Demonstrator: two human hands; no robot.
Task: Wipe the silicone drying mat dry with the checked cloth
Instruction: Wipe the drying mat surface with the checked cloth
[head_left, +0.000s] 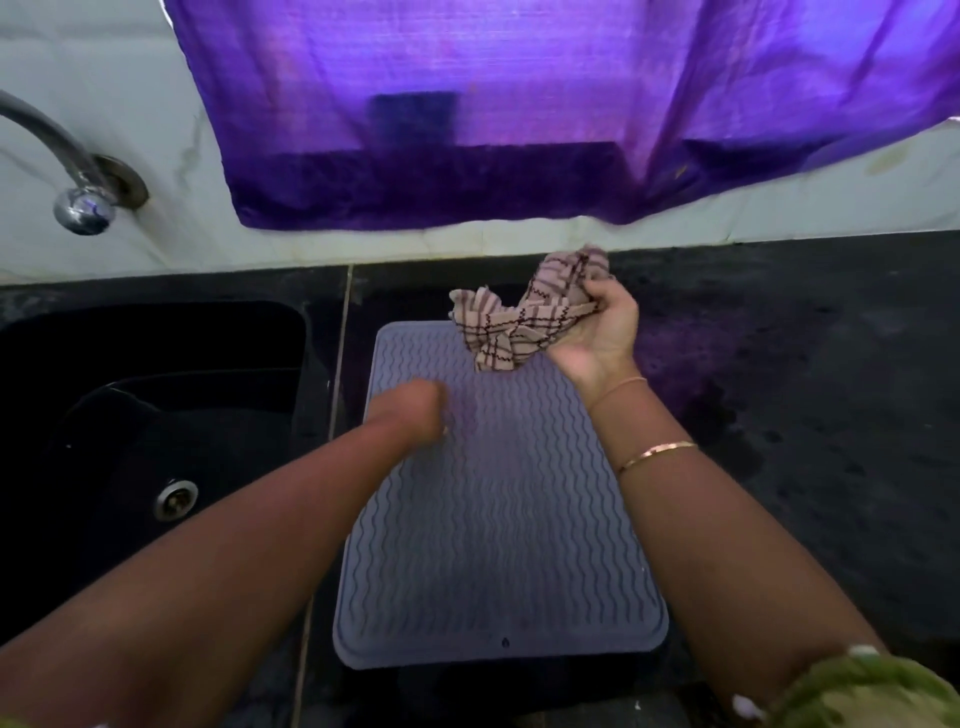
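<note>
A grey silicone drying mat (498, 530) with wavy ridges lies on the black counter, its long side running away from me. My right hand (597, 327) grips the bunched checked cloth (524, 322), beige with dark lines, above the mat's far right corner. My left hand (415, 410) is blurred over the mat's left side, fingers curled under and hidden, holding nothing that I can see.
A black sink (156, 415) with a metal drain (175, 500) lies left of the mat. A chrome tap (78, 182) juts from the white wall. A purple curtain (519, 114) hangs behind the counter. Black counter (805, 389) extends to the right.
</note>
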